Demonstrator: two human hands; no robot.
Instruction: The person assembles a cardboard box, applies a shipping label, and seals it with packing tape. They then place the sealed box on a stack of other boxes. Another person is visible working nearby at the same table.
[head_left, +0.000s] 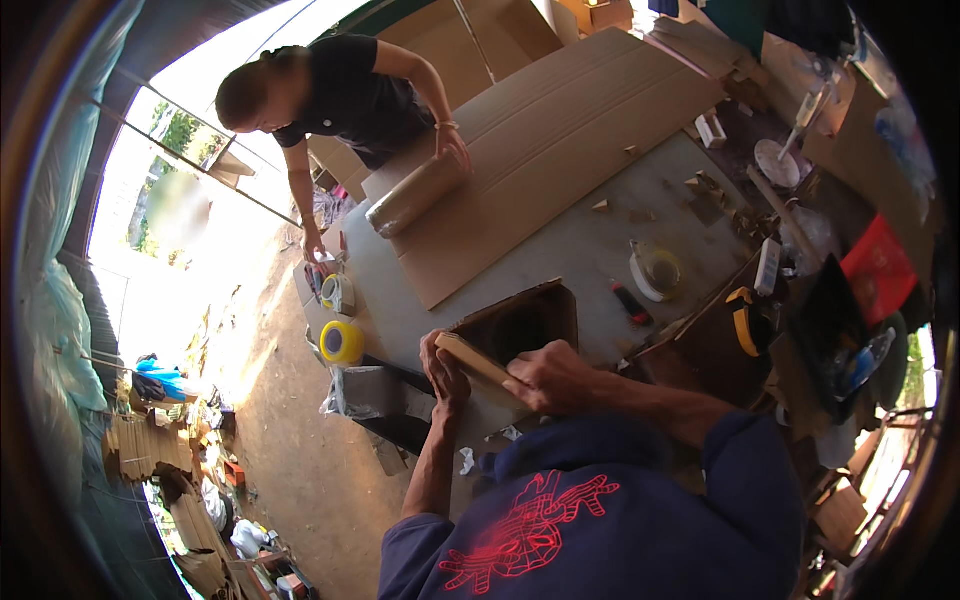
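An open cardboard box (561, 304) with a dark inside stands at the near edge of the table, in front of my chest. My left hand (448, 371) grips the left end of its near cardboard wall (480, 364). Closed around the same wall farther right is my right hand (553, 375), its thumb side towards the box; some fingers are hidden. Just beyond the box lie a red and black cutter (631, 303) and a roll of clear tape (656, 273).
A co-worker (352, 97) leans over the table's (382, 277) far left, one hand on a wrapped cardboard roll (416, 196). A large cardboard sheet (540, 142) covers the far side. Yellow tape (342, 342) sits at the left edge; a yellow-black tool (742, 322) lies right.
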